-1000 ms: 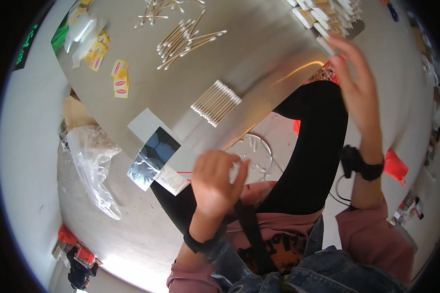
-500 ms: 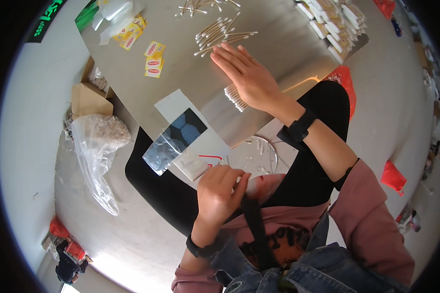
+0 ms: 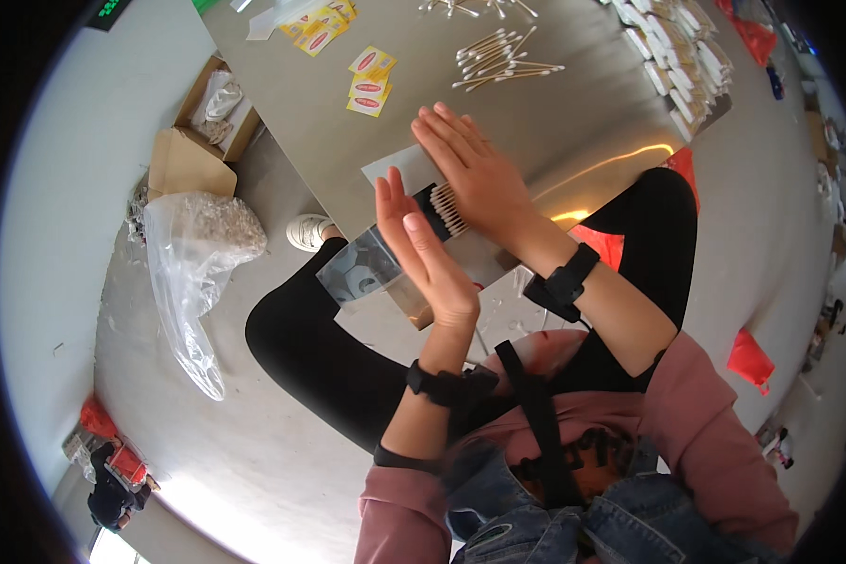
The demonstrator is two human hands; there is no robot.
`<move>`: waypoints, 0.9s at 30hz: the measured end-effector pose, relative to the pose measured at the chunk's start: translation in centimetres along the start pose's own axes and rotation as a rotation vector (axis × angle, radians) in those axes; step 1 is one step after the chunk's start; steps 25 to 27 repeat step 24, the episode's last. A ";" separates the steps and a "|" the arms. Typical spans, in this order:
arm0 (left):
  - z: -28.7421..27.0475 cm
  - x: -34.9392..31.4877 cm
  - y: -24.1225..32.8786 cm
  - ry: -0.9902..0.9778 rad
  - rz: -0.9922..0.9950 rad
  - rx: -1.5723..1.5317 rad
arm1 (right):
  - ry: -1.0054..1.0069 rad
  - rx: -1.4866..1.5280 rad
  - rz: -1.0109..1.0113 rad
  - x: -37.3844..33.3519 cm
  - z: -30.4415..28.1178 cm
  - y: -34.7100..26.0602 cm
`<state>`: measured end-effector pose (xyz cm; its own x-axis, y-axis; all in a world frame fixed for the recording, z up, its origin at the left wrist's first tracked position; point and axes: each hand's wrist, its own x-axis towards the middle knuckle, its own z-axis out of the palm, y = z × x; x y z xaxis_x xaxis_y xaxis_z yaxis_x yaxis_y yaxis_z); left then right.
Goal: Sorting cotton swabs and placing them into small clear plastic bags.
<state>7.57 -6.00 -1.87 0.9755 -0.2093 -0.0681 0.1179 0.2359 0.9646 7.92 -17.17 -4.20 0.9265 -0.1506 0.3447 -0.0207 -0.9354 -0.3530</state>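
My right hand (image 3: 475,179) lies flat with its fingers stretched out, covering part of a row of cotton swabs (image 3: 449,210). The white tips show along the palm's left edge. Under the swabs is a flat packet (image 3: 355,274) with a dark and blue print and a clear end, at the table's near edge. My left hand (image 3: 430,256) is raised over this packet, its fingers extended and the thumb apart, with nothing visible in it. It faces the swab tips across a small gap. A light card or sheet (image 3: 392,163) shows beyond my left fingertips.
On the metal table (image 3: 573,122) lie loose cotton swabs (image 3: 503,61), yellow printed packets (image 3: 370,85) and piled swab bundles (image 3: 677,56). An opened cardboard box (image 3: 193,164) and a filled clear bag (image 3: 207,244) stand on the left floor. A person (image 3: 113,489) is far lower left.
My left hand has risen from my lap to the packet and its fingers have straightened. My right hand and the swab row have shifted left onto the packet. The view has shifted too.
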 end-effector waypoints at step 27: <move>-11.4 3.1 4.5 -0.319 0.275 1.034 | -0.081 0.049 -0.010 0.8 0.8 -2.9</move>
